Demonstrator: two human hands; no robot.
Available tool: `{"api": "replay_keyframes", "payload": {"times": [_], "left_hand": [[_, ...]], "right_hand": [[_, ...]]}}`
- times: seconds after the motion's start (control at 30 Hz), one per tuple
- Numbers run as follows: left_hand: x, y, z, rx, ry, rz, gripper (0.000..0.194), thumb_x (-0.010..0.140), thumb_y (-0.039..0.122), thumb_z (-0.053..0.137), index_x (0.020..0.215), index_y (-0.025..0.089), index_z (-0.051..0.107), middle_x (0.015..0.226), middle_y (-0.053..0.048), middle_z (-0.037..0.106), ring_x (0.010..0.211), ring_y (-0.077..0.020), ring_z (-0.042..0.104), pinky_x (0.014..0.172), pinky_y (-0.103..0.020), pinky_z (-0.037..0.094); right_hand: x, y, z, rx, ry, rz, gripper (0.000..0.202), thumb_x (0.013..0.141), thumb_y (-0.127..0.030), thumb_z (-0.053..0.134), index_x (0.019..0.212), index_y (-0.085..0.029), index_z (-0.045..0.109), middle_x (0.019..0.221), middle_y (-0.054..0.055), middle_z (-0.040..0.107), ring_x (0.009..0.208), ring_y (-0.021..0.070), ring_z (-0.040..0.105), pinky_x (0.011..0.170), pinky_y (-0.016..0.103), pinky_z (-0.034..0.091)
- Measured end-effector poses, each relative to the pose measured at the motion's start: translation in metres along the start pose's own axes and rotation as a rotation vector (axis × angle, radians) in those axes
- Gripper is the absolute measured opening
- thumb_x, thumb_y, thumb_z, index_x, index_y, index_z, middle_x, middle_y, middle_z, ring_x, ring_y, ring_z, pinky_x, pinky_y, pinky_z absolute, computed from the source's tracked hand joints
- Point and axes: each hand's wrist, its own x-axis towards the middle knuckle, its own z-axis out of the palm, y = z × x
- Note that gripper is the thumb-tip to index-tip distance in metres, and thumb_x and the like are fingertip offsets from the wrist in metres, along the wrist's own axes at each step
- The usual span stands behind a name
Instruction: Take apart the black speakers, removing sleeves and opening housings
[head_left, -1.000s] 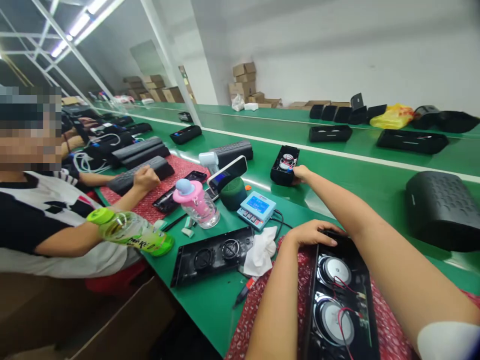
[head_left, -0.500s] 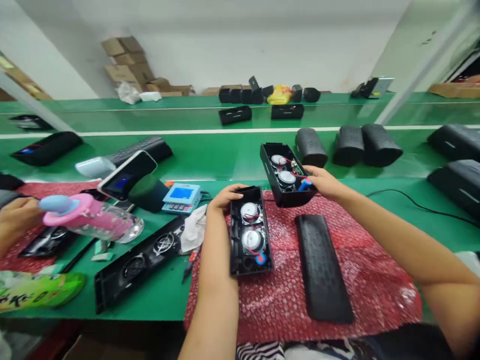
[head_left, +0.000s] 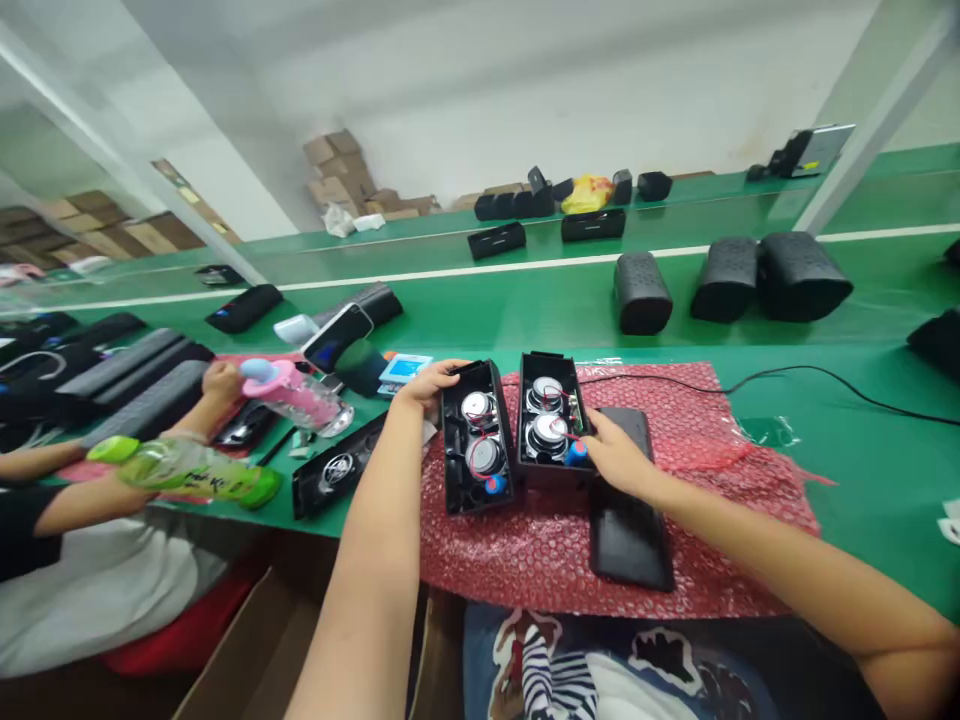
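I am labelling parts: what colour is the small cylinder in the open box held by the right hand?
Blue; the cylinder shows best in the head view.

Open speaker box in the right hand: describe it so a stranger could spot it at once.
On the green table lies red bubble wrap. Over it are a left box and a right box, both open and black, side by side. Yours is the right box: the right hand grips its lower right side, while the left hand holds the left box.
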Motion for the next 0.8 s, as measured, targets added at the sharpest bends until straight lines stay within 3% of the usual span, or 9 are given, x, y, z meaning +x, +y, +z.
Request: {"api": "replay_keyframes", "payload": {"times": [0.17, 0.27, 0.33, 0.4, 0.5, 0.6, 0.7, 0.8], "left_hand": [[-0.009, 0.025, 0.007, 0.29, -0.017, -0.138, 0.054, 0.042, 0.03, 0.085, 0.09, 0.011, 0.072, 0.088, -0.014, 0.075, 0.075, -0.027, 0.069, 0.074, -0.039, 0.054], [-0.024, 0.039, 0.026, 0.528, 0.119, -0.122, 0.04, 0.054, 0.027, 0.078, 0.091, 0.013, 0.071, 0.094, -0.013, 0.074, 0.085, -0.0276, 0.068, 0.082, -0.039, 0.053], [-0.048, 0.045, 0.049, 0.708, 0.28, -0.078, 0.031, 0.066, 0.029, 0.071, 0.094, 0.015, 0.069, 0.103, -0.013, 0.071, 0.101, -0.0292, 0.065, 0.093, -0.039, 0.048], [-0.08, 0.045, 0.081, 0.88, 0.416, -0.073, 0.024, 0.078, 0.034, 0.062, 0.094, 0.016, 0.067, 0.105, -0.016, 0.07, 0.112, -0.0325, 0.06, 0.101, -0.043, 0.042], [-0.122, 0.038, 0.131, 1.06, 0.454, -0.164, 0.028, 0.085, 0.043, 0.055, 0.081, 0.018, 0.065, 0.085, -0.015, 0.07, 0.096, -0.0337, 0.066, 0.091, -0.044, 0.045], [-0.138, 0.028, 0.16, 1.147, 0.457, -0.261, 0.026, 0.088, 0.038, 0.051, 0.087, 0.017, 0.066, 0.084, -0.016, 0.072, 0.09, -0.033, 0.069, 0.084, -0.042, 0.047], [-0.137, 0.026, 0.16, 1.172, 0.453, -0.306, 0.031, 0.092, 0.037, 0.045, 0.087, 0.016, 0.068, 0.091, -0.018, 0.073, 0.095, -0.0344, 0.069, 0.084, -0.042, 0.048], [-0.135, 0.03, 0.146, 1.173, 0.469, -0.333, 0.03, 0.091, 0.034, 0.046, 0.084, 0.016, 0.069, 0.095, -0.018, 0.073, 0.097, -0.0343, 0.068, 0.086, -0.04, 0.048]], "right_hand": [[-0.026, -0.004, 0.012, -0.253, -0.271, 0.024, 0.07, 0.087, -0.027, 0.047, 0.152, -0.008, 0.028, 0.12, 0.016, 0.066, 0.108, 0.0267, 0.065, 0.102, 0.044, 0.046], [-0.027, -0.017, -0.003, -0.419, -0.447, -0.069, 0.064, 0.091, -0.037, 0.048, 0.146, -0.007, 0.038, 0.116, 0.019, 0.068, 0.1, 0.0293, 0.067, 0.091, 0.045, 0.052], [-0.016, -0.024, -0.021, -0.54, -0.496, -0.21, 0.057, 0.089, -0.038, 0.054, 0.139, -0.01, 0.049, 0.12, 0.021, 0.067, 0.103, 0.0312, 0.066, 0.089, 0.046, 0.052], [0.004, -0.026, -0.036, -0.642, -0.526, -0.473, 0.058, 0.085, -0.041, 0.063, 0.134, -0.012, 0.055, 0.134, 0.022, 0.058, 0.119, 0.0334, 0.058, 0.1, 0.05, 0.046], [0.039, -0.023, -0.043, -0.787, -0.625, -0.807, 0.058, 0.077, -0.05, 0.074, 0.124, -0.016, 0.064, 0.138, 0.019, 0.055, 0.129, 0.036, 0.049, 0.107, 0.057, 0.034], [0.064, -0.017, -0.032, -0.878, -0.682, -0.888, 0.046, 0.076, -0.053, 0.076, 0.102, -0.016, 0.073, 0.12, 0.017, 0.064, 0.111, 0.0339, 0.058, 0.099, 0.057, 0.036], [0.074, -0.008, -0.021, -0.783, -0.673, -0.947, 0.047, 0.074, -0.06, 0.074, 0.087, -0.015, 0.073, 0.102, 0.014, 0.067, 0.096, 0.028, 0.061, 0.093, 0.05, 0.037], [0.073, 0.006, -0.021, -0.615, -0.617, -0.993, 0.052, 0.075, -0.067, 0.07, 0.082, -0.016, 0.071, 0.097, 0.011, 0.068, 0.094, 0.0263, 0.062, 0.099, 0.054, 0.03]]}}
